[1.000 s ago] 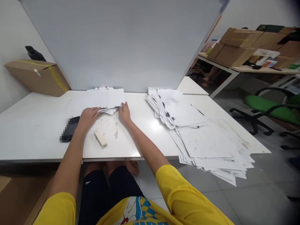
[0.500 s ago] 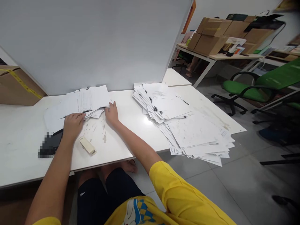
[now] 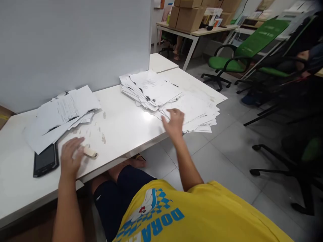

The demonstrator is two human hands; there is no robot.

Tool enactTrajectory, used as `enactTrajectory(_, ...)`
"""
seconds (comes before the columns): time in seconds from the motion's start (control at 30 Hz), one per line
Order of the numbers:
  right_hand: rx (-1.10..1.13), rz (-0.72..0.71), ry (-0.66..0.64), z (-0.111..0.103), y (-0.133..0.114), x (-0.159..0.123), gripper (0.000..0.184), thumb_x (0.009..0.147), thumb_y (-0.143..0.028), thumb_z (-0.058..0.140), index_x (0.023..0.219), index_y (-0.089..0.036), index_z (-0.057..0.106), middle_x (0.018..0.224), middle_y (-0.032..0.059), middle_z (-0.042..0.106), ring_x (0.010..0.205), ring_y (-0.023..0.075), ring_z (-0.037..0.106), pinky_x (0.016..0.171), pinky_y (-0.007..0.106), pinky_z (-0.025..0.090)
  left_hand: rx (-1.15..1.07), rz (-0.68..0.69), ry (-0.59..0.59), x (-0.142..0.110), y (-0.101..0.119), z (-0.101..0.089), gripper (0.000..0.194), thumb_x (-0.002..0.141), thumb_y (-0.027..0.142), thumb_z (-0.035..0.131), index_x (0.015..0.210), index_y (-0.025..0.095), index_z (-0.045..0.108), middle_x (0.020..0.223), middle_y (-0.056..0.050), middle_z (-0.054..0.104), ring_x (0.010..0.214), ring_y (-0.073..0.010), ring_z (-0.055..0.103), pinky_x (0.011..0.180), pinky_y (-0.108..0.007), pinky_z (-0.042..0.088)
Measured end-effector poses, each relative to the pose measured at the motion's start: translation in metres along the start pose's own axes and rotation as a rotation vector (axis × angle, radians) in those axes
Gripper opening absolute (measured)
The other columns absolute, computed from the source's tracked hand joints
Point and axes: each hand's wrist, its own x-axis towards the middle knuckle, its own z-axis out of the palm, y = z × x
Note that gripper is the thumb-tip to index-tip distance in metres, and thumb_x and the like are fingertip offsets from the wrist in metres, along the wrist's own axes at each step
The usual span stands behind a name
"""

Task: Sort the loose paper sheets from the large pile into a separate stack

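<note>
My left hand [image 3: 72,156] hovers at the near left of the table, fingers apart and slightly blurred, beside a small cream-coloured oblong object [image 3: 90,152] whose left end it partly hides. My right hand [image 3: 174,122] is over the near edge of the right-hand papers [image 3: 199,107], fingers spread and curved; whether it touches them I cannot tell. Behind these lies another paper stack [image 3: 153,87] with black smudges along its edges. On the left rests a loose paper pile [image 3: 63,107], also smudged black. One sheet corner overlaps a black phone-like device [image 3: 46,161].
The white table [image 3: 121,117] has brownish stains and meets a grey partition [image 3: 75,40] at the back. Green office chairs [image 3: 228,64] stand on the tiled floor at right. Cardboard boxes [image 3: 189,18] sit on another desk. A person [image 3: 309,60] is partly visible at far right.
Both hands have left the left paper pile. My right hand has moved right to the other papers; my left has drawn back towards the cream object. The view has turned right.
</note>
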Motion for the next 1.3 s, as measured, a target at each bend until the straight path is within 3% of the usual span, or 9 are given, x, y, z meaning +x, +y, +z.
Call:
enactTrajectory(0.07, -0.258, 0.114, -0.058, -0.015, 0.051, 0.004, 0.061, 0.086, -0.048, 0.06, 0.134, -0.011, 0.054, 0.145, 0.0259, 0.045, 0.136, 0.0415, 0.037, 0.109, 0.059, 0.03, 0.054, 0.022, -0.145, -0.008, 0.012, 0.002, 0.034, 0.092, 0.043, 0.046, 0.114, 0.03, 0.068, 0.118, -0.007, 0.07, 0.12, -0.0303, 0.06, 0.105, -0.048, 0.043)
enactTrajectory(0.13, -0.39, 0.158, -0.175, -0.023, 0.085, 0.007, 0.071, 0.084, -0.055, 0.06, 0.138, -0.01, 0.05, 0.149, 0.027, 0.042, 0.135, 0.0428, 0.036, 0.107, 0.058, 0.033, 0.128, 0.002, -0.179, -0.008, 0.017, 0.004, 0.035, 0.092, 0.047, 0.043, 0.104, 0.029, 0.07, 0.106, -0.008, 0.072, 0.109, -0.0313, 0.063, 0.099, -0.049, 0.044)
enactTrajectory(0.2, -0.432, 0.169, -0.244, -0.029, 0.103, 0.009, 0.067, 0.087, -0.055, 0.056, 0.136, -0.011, 0.051, 0.146, 0.025, 0.047, 0.13, 0.0408, 0.041, 0.102, 0.054, 0.038, 0.179, -0.017, -0.16, -0.006, 0.017, 0.006, 0.036, 0.092, 0.049, 0.041, 0.099, 0.028, 0.069, 0.098, -0.008, 0.073, 0.103, -0.0313, 0.064, 0.097, -0.048, 0.042)
enactTrajectory(0.3, -0.442, 0.209, -0.172, -0.036, 0.114, 0.01, 0.055, 0.09, -0.046, 0.05, 0.131, -0.01, 0.056, 0.136, 0.0228, 0.056, 0.121, 0.0384, 0.048, 0.096, 0.05, 0.042, 0.21, -0.016, -0.142, -0.006, 0.014, 0.007, 0.037, 0.093, 0.05, 0.041, 0.097, 0.026, 0.069, 0.095, -0.009, 0.073, 0.101, -0.0315, 0.064, 0.095, -0.047, 0.041)
enactTrajectory(0.47, -0.443, 0.214, -0.076, -0.037, 0.124, 0.005, 0.049, 0.093, -0.041, 0.043, 0.126, -0.01, 0.061, 0.132, 0.0238, 0.058, 0.118, 0.0381, 0.048, 0.096, 0.051, 0.04, 0.212, -0.038, -0.126, -0.008, 0.014, 0.009, 0.04, 0.093, 0.052, 0.04, 0.095, 0.024, 0.069, 0.093, -0.01, 0.073, 0.097, -0.0317, 0.062, 0.091, -0.045, 0.043)
enactTrajectory(0.67, -0.422, 0.115, -0.156, -0.032, 0.126, -0.01, 0.064, 0.089, -0.055, 0.049, 0.14, -0.017, 0.052, 0.147, 0.0206, 0.046, 0.128, 0.0387, 0.04, 0.103, 0.053, 0.036, 0.201, -0.058, -0.144, -0.007, 0.015, 0.01, 0.041, 0.092, 0.053, 0.039, 0.094, 0.025, 0.069, 0.092, -0.009, 0.073, 0.097, -0.0292, 0.061, 0.092, -0.041, 0.044)
enactTrajectory(0.9, -0.397, 0.092, -0.065, -0.029, 0.121, -0.008, 0.05, 0.091, -0.045, 0.049, 0.127, -0.012, 0.061, 0.132, 0.0213, 0.052, 0.119, 0.0356, 0.045, 0.101, 0.049, 0.037, 0.209, -0.061, -0.158, -0.007, 0.016, 0.01, 0.047, 0.092, 0.054, 0.035, 0.095, 0.022, 0.069, 0.093, -0.01, 0.074, 0.097, -0.0297, 0.059, 0.092, -0.041, 0.044)
enactTrajectory(1.07, -0.433, 0.032, -0.089, -0.022, 0.113, -0.006, 0.059, 0.088, -0.053, 0.053, 0.122, -0.005, 0.059, 0.133, 0.0261, 0.053, 0.12, 0.0376, 0.046, 0.1, 0.047, 0.037, 0.197, -0.067, -0.152, -0.008, 0.016, 0.01, 0.044, 0.092, 0.053, 0.036, 0.094, 0.023, 0.069, 0.095, -0.009, 0.074, 0.097, -0.0288, 0.06, 0.094, -0.041, 0.045)
enactTrajectory(1.3, -0.513, 0.029, -0.115, -0.026, 0.098, -0.002, 0.049, 0.091, -0.044, 0.049, 0.111, -0.002, 0.067, 0.116, 0.026, 0.061, 0.109, 0.0371, 0.053, 0.093, 0.046, 0.041, 0.179, -0.082, -0.141, -0.009, 0.017, 0.009, 0.042, 0.092, 0.051, 0.038, 0.095, 0.021, 0.069, 0.096, -0.009, 0.074, 0.098, -0.0281, 0.06, 0.094, -0.04, 0.045)
